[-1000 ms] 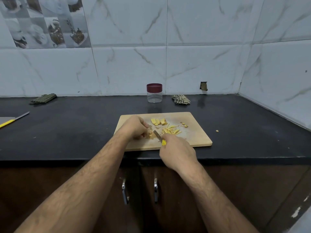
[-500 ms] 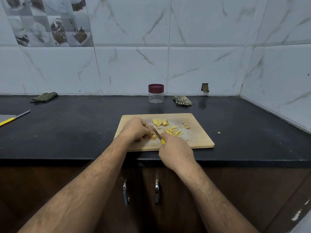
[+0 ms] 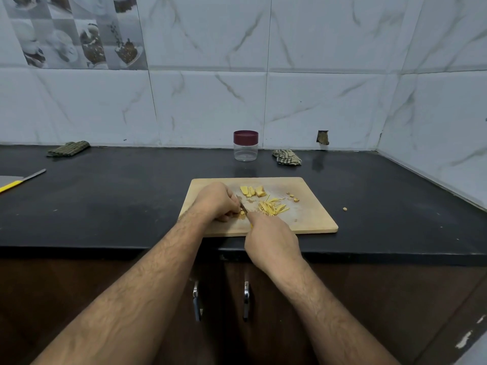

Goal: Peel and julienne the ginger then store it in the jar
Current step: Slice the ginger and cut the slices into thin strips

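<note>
Wooden board: one, on the black counter, carrying three ginger slices and one heap of julienned strips.
Left hand: fingers curled, pinning a ginger piece to the board.
Right hand: wrapped round the knife, whose blade sits against that piece.
Jar: one, lid on, by the wall behind the board.
Cloths: two, left cloth and right cloth.
Second knife: far left.
Change: blade closer to the left fingers than half a second ago.
Room: marble-look tiles.

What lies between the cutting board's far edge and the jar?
Head view: only bare black countertop between the cutting board and the jar, lid on.
</note>
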`<state>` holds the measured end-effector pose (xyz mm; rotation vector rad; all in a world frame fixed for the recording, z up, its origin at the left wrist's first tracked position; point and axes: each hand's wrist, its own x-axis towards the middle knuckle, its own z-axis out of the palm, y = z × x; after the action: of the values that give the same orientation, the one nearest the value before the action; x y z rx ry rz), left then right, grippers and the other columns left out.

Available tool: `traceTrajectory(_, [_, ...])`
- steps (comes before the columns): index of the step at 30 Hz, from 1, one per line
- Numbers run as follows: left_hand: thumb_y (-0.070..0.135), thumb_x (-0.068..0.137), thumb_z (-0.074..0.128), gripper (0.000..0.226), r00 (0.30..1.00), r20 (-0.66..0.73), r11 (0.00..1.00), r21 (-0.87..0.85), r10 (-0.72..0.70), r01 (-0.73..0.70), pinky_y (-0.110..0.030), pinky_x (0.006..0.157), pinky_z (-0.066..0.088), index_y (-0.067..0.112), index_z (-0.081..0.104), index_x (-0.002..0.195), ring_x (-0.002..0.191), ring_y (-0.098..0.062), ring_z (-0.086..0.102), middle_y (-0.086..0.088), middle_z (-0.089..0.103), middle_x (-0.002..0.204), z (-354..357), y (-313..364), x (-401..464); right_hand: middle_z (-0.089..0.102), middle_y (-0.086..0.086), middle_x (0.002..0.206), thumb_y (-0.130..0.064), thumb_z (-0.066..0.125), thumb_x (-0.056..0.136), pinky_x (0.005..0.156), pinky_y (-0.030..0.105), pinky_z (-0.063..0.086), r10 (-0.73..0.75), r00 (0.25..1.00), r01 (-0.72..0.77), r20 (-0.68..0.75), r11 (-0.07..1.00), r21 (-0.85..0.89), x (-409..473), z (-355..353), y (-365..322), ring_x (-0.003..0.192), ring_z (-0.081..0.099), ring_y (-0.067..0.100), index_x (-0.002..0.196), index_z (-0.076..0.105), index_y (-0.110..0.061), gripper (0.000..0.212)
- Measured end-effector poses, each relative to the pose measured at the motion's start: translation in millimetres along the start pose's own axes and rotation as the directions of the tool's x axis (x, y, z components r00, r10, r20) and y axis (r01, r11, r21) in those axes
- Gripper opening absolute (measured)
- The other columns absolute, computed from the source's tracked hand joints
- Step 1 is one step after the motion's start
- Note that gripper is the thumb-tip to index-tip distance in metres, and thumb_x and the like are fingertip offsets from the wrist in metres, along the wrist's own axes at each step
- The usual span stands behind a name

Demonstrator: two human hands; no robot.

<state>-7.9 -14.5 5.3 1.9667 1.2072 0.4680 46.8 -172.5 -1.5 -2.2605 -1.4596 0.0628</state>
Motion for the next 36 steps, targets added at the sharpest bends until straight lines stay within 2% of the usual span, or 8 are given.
traceTrajectory(5, [0.003,0.083,0.077,0.005,0.998,0.055,1.0,0.011,-0.01,0.009,-0.022,0.051,0.055,0.007,0.074,0.081,0.058,-0.012,0.059,-0.002,0.066,0.068,-4,4,-1,0.063,0.004,0.109,-0.005,0.044,0.09,0.069,0.031,0.04,0.008,1.0,-0.007,0.018,1.0,-0.009,1,2,-3,0.1,0.058,0.024,0.126,0.056,-0.021,0.041])
traceTrajectory(11, [0.004,0.081,0.079,0.009,1.0,0.011,0.999,0.039,0.009,-0.01,-0.021,0.049,0.054,0.011,0.075,0.077,0.061,-0.012,0.062,-0.001,0.069,0.074,0,1,2,0.063,0.005,0.109,-0.007,0.046,0.092,0.07,0.032,0.041,0.018,1.0,-0.018,0.018,1.0,-0.021,-1,1,-8,0.1,0.058,0.025,0.122,0.058,-0.02,0.036])
traceTrajectory(14, [0.008,0.082,0.079,0.005,1.0,-0.021,0.997,0.071,0.017,-0.016,-0.02,0.046,0.051,0.011,0.076,0.083,0.056,-0.01,0.058,0.002,0.068,0.071,2,0,2,0.062,0.005,0.106,-0.008,0.046,0.092,0.068,0.032,0.041,0.011,1.0,-0.011,0.02,0.999,-0.037,-7,0,-7,0.089,0.052,0.024,0.117,0.057,-0.019,0.029])
traceTrajectory(16, [0.014,0.081,0.081,0.005,0.999,-0.034,0.993,0.109,0.04,-0.036,-0.023,0.053,0.05,0.017,0.077,0.082,0.055,-0.009,0.056,0.005,0.069,0.071,2,-2,3,0.061,0.005,0.104,-0.008,0.045,0.092,0.066,0.032,0.04,0.005,0.999,-0.004,0.033,0.999,-0.045,-15,-1,-5,0.086,0.049,0.023,0.118,0.055,-0.018,0.029])
traceTrajectory(19, [0.023,0.078,0.084,0.007,0.994,-0.057,0.983,0.164,0.091,-0.081,-0.026,0.079,0.05,0.026,0.078,0.082,0.081,-0.005,0.062,0.013,0.072,0.086,1,-12,5,0.06,0.004,0.105,-0.008,0.046,0.093,0.067,0.032,0.04,-0.007,0.999,0.008,0.042,0.999,-0.035,-29,-4,1,0.094,0.056,0.024,0.127,0.052,-0.021,0.037])
traceTrajectory(21, [0.027,0.077,0.084,0.009,0.992,-0.077,0.983,0.161,0.104,-0.091,-0.03,0.089,0.052,0.032,0.076,0.075,0.092,-0.004,0.063,0.017,0.073,0.09,2,-16,5,0.058,0.002,0.099,-0.01,0.045,0.093,0.067,0.032,0.041,-0.002,1.0,0.002,0.029,1.0,-0.021,-34,-6,4,0.091,0.054,0.023,0.129,0.052,-0.022,0.038])
traceTrajectory(29, [0.026,0.075,0.083,0.016,0.988,-0.116,0.986,0.145,0.102,-0.084,-0.035,0.089,0.055,0.034,0.074,0.066,0.09,-0.005,0.065,0.019,0.073,0.085,5,-19,3,0.062,0.003,0.098,-0.013,0.041,0.094,0.065,0.031,0.043,0.015,0.999,-0.013,-0.047,0.998,0.054,-22,-5,3,0.083,0.049,0.021,0.133,0.053,-0.023,0.042])
traceTrajectory(36, [0.025,0.075,0.083,0.02,0.984,-0.139,0.986,0.141,0.112,-0.093,-0.034,0.086,0.055,0.034,0.071,0.061,0.089,-0.005,0.066,0.023,0.071,0.081,7,-22,2,0.065,0.004,0.106,-0.016,0.043,0.094,0.069,0.031,0.043,0.001,0.999,0.002,-0.052,0.998,0.07,-12,0,1,0.097,0.057,0.025,0.132,0.055,-0.024,0.041])
